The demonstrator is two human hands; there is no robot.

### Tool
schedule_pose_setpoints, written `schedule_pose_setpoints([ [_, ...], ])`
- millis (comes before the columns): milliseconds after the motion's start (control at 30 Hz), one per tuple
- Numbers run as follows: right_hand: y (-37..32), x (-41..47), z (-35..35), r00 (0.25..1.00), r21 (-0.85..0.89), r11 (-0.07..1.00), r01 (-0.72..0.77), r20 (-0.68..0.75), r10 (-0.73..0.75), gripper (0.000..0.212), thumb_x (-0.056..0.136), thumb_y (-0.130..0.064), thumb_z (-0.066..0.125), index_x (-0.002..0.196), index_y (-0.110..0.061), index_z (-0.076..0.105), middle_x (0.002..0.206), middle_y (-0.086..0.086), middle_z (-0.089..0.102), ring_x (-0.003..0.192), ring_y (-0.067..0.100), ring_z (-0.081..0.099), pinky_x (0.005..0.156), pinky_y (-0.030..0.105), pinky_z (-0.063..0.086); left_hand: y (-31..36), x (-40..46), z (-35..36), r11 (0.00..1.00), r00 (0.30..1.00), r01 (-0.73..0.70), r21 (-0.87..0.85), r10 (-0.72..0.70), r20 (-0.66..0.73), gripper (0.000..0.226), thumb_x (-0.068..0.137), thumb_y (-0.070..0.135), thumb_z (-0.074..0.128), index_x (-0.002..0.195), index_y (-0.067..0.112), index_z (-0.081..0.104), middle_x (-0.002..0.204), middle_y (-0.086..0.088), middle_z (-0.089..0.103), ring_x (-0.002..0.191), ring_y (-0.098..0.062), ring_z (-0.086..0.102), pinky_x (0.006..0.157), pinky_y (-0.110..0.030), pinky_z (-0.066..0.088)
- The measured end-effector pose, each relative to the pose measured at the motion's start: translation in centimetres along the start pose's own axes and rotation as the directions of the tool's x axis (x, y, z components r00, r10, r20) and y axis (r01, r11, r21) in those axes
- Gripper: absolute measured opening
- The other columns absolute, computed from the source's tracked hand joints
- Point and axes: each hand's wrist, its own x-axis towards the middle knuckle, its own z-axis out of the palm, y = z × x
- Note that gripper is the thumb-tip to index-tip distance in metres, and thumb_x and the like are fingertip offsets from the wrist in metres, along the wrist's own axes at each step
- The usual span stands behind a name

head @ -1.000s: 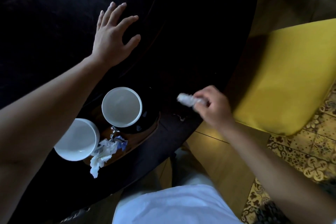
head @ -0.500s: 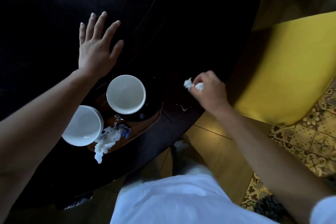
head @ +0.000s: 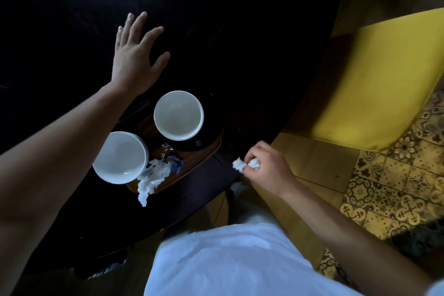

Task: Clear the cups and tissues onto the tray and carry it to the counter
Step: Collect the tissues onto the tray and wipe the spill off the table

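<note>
Nearest the camera, a white fabric garment point(head: 230, 262) is seen across the lower frame. Just above it, the right hand point(head: 266, 168) is held over the near edge of the dark, polished round table point(head: 252, 31), with fingers curled and a small crumpled white tissue point(head: 240, 164) pinched between the fingertips; the tissue pokes out to the left of the knuckles. To the left, a brown wooden tray point(head: 204, 154) is set on the table close to its near edge. At the tray's near end, a loose wad of white tissue with blue scraps point(head: 153, 175) is draped over the rim, its tail hanging onto the tabletop. A white round ceramic cup point(head: 120, 157) is seen at the tray's left side, touching the wad; whether it sits fully on the tray cannot be told. A second white ceramic cup point(head: 179, 115) is placed farther back on a black saucer point(head: 209, 134) on the tray. Beyond the cups, the left hand point(head: 137, 60) is laid flat on the table, fingers spread and straight, holding nothing. At far right, a yellow cushioned seat point(head: 384, 79) is noted above patterned floor tiles point(head: 396, 187).
</note>
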Motion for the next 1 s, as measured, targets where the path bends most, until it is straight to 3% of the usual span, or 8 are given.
schedule_pose_setpoints([
  [100, 0.5, 1.4, -2.1, 0.971, 0.059, 0.998, -0.023, -0.237, 0.036, 0.012, 0.078, -0.026, 0.074, 0.086, -0.019, 0.069, 0.092, -0.001, 0.060, 0.077, 0.017, 0.061, 0.065, 0.029, 0.048, -0.9, -1.9, -0.4, 0.998, 0.999, 0.020, 0.066, -0.017, -0.042, 0.059, 0.099, 0.043, 0.055, 0.153, 0.022, 0.047, 0.171, -0.008, 0.022, 0.160, -0.033, 0.008, 0.128, -0.050, 0.001],
  [200, -0.5, 4.6, -3.0, 0.955, 0.067, 0.998, 0.006, -0.297, 0.014, 0.009, 0.085, -0.020, 0.074, 0.092, -0.016, 0.070, 0.097, 0.002, 0.059, 0.080, 0.013, 0.057, 0.066, 0.017, 0.044, -2.0, -3.9, -0.7, 0.991, 0.992, 0.106, 0.084, -0.099, -0.082, 0.058, 0.101, 0.045, 0.053, 0.153, 0.023, 0.046, 0.171, -0.009, 0.023, 0.160, -0.034, 0.008, 0.127, -0.051, 0.001],
  [367, -1.2, 7.4, -1.2, 0.978, -0.028, 0.999, -0.031, -0.207, 0.025, 0.016, 0.087, -0.024, 0.072, 0.099, -0.014, 0.072, 0.099, 0.005, 0.057, 0.084, 0.024, 0.060, 0.068, 0.033, 0.048, -4.1, -7.0, -1.4, 0.972, 0.973, 0.222, 0.083, -0.215, -0.087, 0.057, 0.102, 0.047, 0.050, 0.154, 0.024, 0.045, 0.171, -0.009, 0.023, 0.160, -0.032, 0.008, 0.127, -0.051, 0.002],
  [500, -1.5, 3.4, -1.2, 0.999, -0.161, 0.986, -0.037, 0.032, 0.043, 0.014, 0.079, -0.030, 0.077, 0.089, -0.022, 0.073, 0.098, 0.001, 0.058, 0.086, 0.025, 0.063, 0.071, 0.034, 0.049, -5.8, -9.1, -2.3, 0.961, 0.961, 0.270, 0.063, -0.265, -0.080, 0.055, 0.102, 0.045, 0.051, 0.153, 0.025, 0.046, 0.171, -0.008, 0.022, 0.160, -0.031, 0.008, 0.128, -0.051, 0.002],
  [600, -3.3, 1.0, -2.2, 1.000, -0.075, 0.997, 0.016, 0.004, -0.015, 0.008, 0.078, -0.027, 0.076, 0.084, -0.024, 0.072, 0.093, -0.006, 0.058, 0.082, 0.017, 0.062, 0.068, 0.029, 0.046, -7.2, -10.7, -2.9, 0.952, 0.951, 0.301, 0.062, -0.295, -0.088, 0.054, 0.102, 0.045, 0.052, 0.153, 0.026, 0.047, 0.171, -0.009, 0.022, 0.160, -0.031, 0.008, 0.127, -0.050, 0.001],
  [767, -8.5, 1.4, -2.8, 0.986, 0.071, 0.983, 0.167, -0.021, -0.166, 0.016, 0.085, -0.032, 0.078, 0.094, -0.020, 0.072, 0.099, -0.006, 0.061, 0.088, 0.006, 0.060, 0.076, 0.018, 0.046, -8.8, -12.5, -3.8, 0.934, 0.932, 0.355, 0.038, -0.350, -0.099, 0.055, 0.102, 0.047, 0.051, 0.153, 0.028, 0.047, 0.171, -0.007, 0.022, 0.160, -0.030, 0.008, 0.127, -0.052, 0.002],
  [900, -10.4, 0.7, 0.5, 0.982, 0.123, 0.979, 0.165, 0.076, -0.175, 0.024, 0.083, -0.020, 0.079, 0.106, -0.017, 0.072, 0.106, -0.004, 0.060, 0.095, 0.006, 0.059, 0.084, 0.009, 0.042, -11.0, -13.9, -4.5, 0.910, 0.906, 0.415, 0.015, -0.411, -0.103, 0.057, 0.101, 0.049, 0.051, 0.155, 0.030, 0.045, 0.172, -0.005, 0.020, 0.161, -0.029, 0.006, 0.127, -0.053, 0.002],
  [1000, -11.9, 0.2, 3.7, 0.987, 0.154, 0.977, 0.149, 0.036, -0.156, 0.027, 0.082, -0.015, 0.078, 0.108, -0.016, 0.072, 0.108, -0.004, 0.061, 0.098, 0.006, 0.061, 0.088, 0.011, 0.045, -12.8, -14.8, -4.8, 0.907, 0.906, 0.421, 0.029, -0.418, -0.073, 0.061, 0.101, 0.055, 0.048, 0.157, 0.032, 0.041, 0.173, -0.004, 0.018, 0.161, -0.029, 0.005, 0.127, -0.052, 0.001],
])
